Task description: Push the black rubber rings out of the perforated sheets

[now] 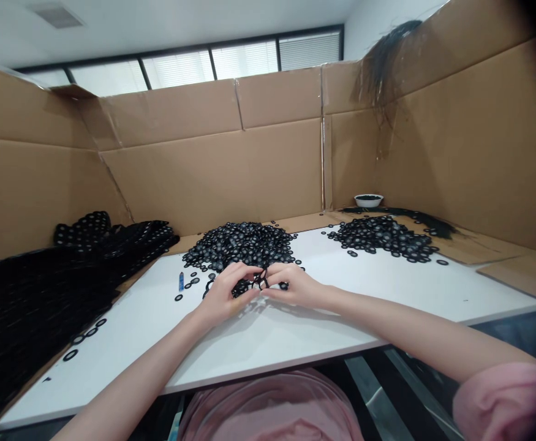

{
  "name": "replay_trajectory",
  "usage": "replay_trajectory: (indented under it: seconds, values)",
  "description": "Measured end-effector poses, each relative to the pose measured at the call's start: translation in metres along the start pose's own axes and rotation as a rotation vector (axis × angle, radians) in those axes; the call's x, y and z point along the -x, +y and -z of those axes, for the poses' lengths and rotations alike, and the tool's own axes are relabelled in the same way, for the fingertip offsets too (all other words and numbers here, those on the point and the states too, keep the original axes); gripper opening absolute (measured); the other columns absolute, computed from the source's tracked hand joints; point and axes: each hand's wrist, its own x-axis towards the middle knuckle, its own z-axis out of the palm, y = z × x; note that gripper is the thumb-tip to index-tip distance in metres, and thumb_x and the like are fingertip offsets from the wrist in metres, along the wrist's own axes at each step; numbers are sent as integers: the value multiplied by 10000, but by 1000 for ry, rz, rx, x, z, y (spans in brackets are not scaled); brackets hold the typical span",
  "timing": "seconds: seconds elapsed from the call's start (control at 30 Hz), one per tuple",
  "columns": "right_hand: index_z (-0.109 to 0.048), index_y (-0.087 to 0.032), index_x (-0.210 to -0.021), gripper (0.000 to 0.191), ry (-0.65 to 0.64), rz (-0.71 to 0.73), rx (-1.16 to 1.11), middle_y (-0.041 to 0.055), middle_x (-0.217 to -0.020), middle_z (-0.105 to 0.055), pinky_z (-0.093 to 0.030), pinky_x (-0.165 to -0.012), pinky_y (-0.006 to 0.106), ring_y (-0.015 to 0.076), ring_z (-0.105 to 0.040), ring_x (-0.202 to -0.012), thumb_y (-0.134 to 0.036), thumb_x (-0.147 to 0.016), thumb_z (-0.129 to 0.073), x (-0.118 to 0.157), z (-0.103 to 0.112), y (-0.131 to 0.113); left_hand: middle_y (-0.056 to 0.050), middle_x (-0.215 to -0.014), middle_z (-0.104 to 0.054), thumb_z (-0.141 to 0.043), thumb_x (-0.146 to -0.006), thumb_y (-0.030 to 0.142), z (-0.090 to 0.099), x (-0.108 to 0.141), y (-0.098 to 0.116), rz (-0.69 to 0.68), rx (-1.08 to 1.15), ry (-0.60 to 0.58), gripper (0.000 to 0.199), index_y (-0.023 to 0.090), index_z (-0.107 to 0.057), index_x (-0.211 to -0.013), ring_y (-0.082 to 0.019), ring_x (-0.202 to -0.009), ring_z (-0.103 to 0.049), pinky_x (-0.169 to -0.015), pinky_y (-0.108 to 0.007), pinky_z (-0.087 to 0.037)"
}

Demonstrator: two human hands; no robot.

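Observation:
My left hand (224,293) and my right hand (298,288) meet above the middle of the white board (332,331). Between their fingertips they pinch a few small black rings (259,282), which seem to be joined together. The fingers partly cover these rings, so how they are joined cannot be made out. Just beyond both hands lies a large heap of loose black rings (244,242). A few rings lie close around my left hand, beside a small blue tube-like item (181,282).
A second heap of black rings (382,236) lies at the back right. Behind it stand a white bowl (369,202) of dark bits and a dark strand bundle (426,222). Black ring-patterned material (111,239) covers the left side. Cardboard walls (212,165) enclose the table.

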Motion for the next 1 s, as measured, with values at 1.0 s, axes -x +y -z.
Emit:
replay_trajectory:
  seconds: [1.0]
  values:
    - [-649,-223,-1083,238,182,-103,-104,81,-1212,-609,-439,-972,389,218,-565,-1124,-263,-927,-473,-1,2,-12,-29,-648,-606,-721,-698,329,138,-47,-21,364,741,765,251,104,-638,-771,-104,-556,-576,-451,-175,-370]
